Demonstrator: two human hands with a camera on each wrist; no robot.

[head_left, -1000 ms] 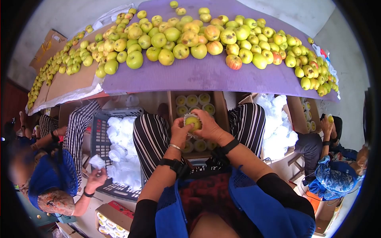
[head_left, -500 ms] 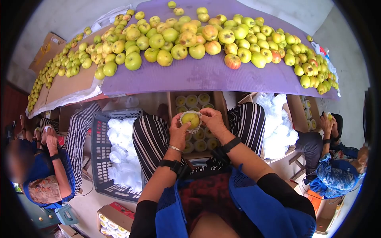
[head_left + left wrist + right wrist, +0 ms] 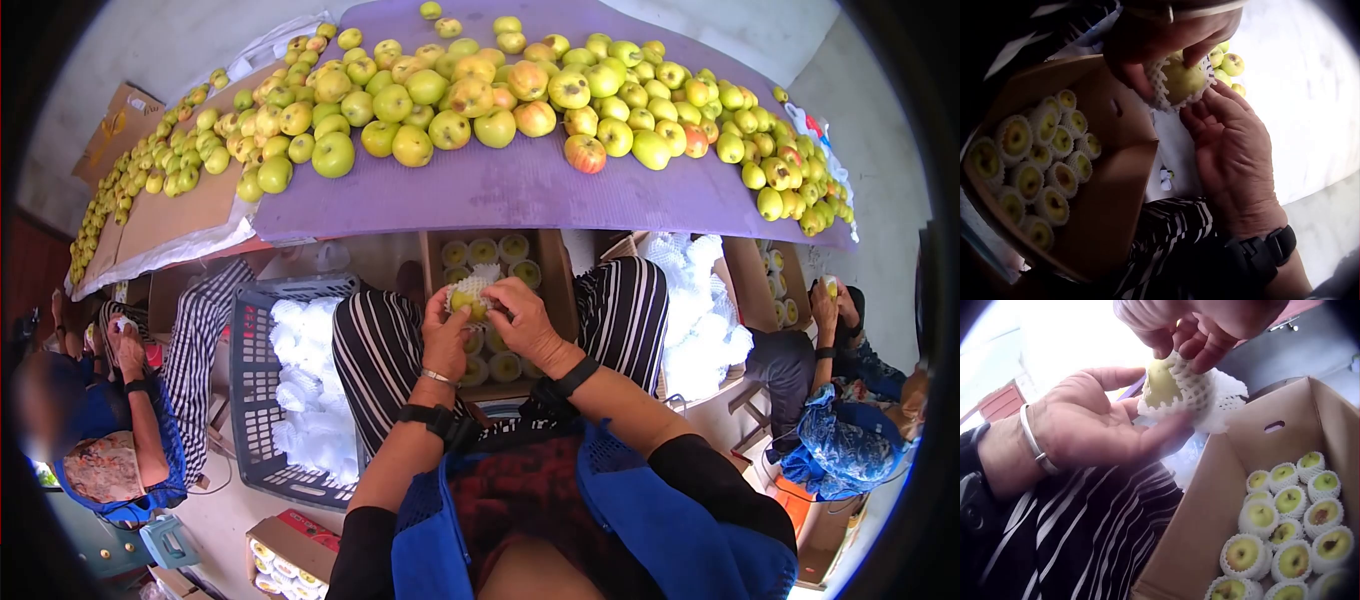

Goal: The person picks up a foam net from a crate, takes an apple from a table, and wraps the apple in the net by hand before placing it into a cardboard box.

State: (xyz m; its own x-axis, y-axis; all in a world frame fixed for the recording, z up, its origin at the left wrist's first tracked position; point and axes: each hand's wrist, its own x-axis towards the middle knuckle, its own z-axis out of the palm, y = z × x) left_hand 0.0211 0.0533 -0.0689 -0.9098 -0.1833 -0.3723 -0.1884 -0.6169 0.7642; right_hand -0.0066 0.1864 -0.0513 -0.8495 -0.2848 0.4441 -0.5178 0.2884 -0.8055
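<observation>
Above an open cardboard box (image 3: 1285, 412), a yellow-green apple (image 3: 466, 301) sits partly inside a white foam net sleeve (image 3: 1200, 394). My left hand (image 3: 446, 338) cradles the sleeved apple from below, with the thumb on its near side. The fingers of my right hand (image 3: 528, 326) are bent and pinch the net's edge at the top of the fruit, as the right wrist view shows. One end of the sleeve sticks out past the apple on the far side. Inside the box, several apples (image 3: 1029, 181) stand in rows in their own foam sleeves.
A purple-covered table (image 3: 420, 205) with many loose apples (image 3: 395, 100) stands ahead. To the left is a grey crate (image 3: 250, 400) of foam sleeves; more sleeves (image 3: 695, 330) lie at the right. People (image 3: 110, 420) sit on both sides. A box of wrapped apples (image 3: 290, 560) stands lower left.
The apple has turned and tilted between my hands, and the sleeve's free end now shows on its far side. My right hand has shifted along the net. The person at left drew a hand inward.
</observation>
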